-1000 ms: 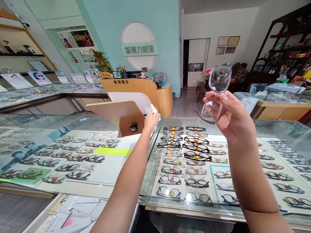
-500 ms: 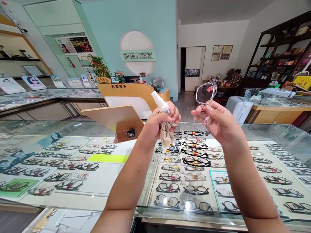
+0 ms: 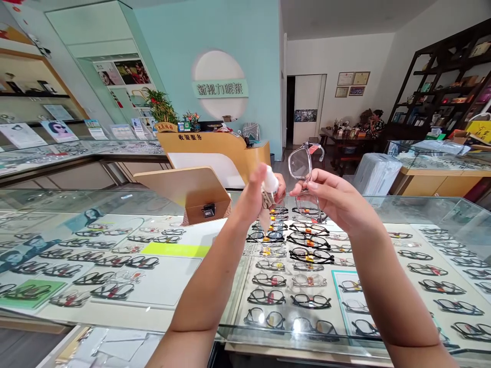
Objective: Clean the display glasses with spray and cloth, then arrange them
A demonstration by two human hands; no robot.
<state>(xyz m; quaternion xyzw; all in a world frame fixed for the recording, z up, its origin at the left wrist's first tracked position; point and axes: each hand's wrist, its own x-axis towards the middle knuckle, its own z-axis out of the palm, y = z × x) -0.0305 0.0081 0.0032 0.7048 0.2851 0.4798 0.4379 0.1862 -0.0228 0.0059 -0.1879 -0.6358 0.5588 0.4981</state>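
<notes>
My left hand [image 3: 253, 197] is closed round a small white spray bottle [image 3: 271, 180], its top tipped toward the right. A beige cloth [image 3: 265, 213] is bunched in the same hand and hangs below the bottle. Part of the bottle is hidden by my fingers, which are slightly blurred. My right hand [image 3: 333, 197] pinches a pair of clear-framed eyeglasses [image 3: 300, 164] near the bridge, turned on end with one lens above the other. A red mark shows by the upper lens. Only a small gap parts the bottle from the eyeglasses, above the glass counter.
Under the glass display counter [image 3: 215, 319] lie rows of eyeglass frames [image 3: 309, 255]. A tilted wooden-backed stand [image 3: 187, 191] is on the counter to the left. Behind are a wooden reception desk [image 3: 215, 148] and a plastic-wrapped stack [image 3: 378, 174]. A person [image 3: 376, 122] is at the back.
My left hand has turned, swinging the spray bottle from pointing up-left to tipping toward the eyeglasses. My right hand has moved the eyeglasses left and slightly down, nearer the bottle.
</notes>
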